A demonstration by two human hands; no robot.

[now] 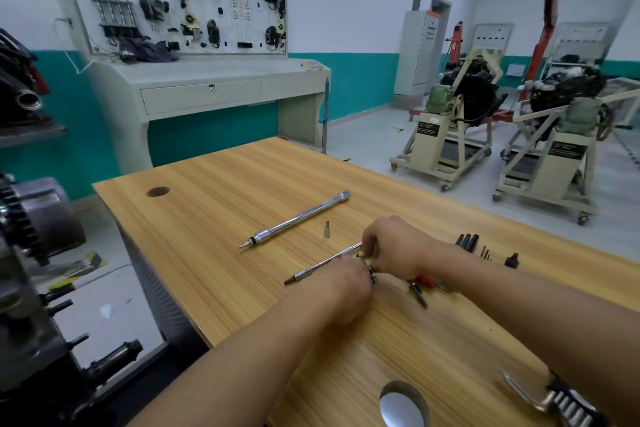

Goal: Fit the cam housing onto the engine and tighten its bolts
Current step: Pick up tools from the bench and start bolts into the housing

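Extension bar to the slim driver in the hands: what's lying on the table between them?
Head view: one small silver socket bit stands upright between the extension bar and the slim driver, touching neither.

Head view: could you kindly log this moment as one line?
left hand: grips slim tool | right hand: grips it | extension bar: on table

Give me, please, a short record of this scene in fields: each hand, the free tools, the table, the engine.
left hand: grips the shaft of the slim chrome tool
right hand: grips the same tool's far end
lying free: long chrome bar; small bit, standing upright
table: wooden, with two round holes
engine: at the left edge, untouched
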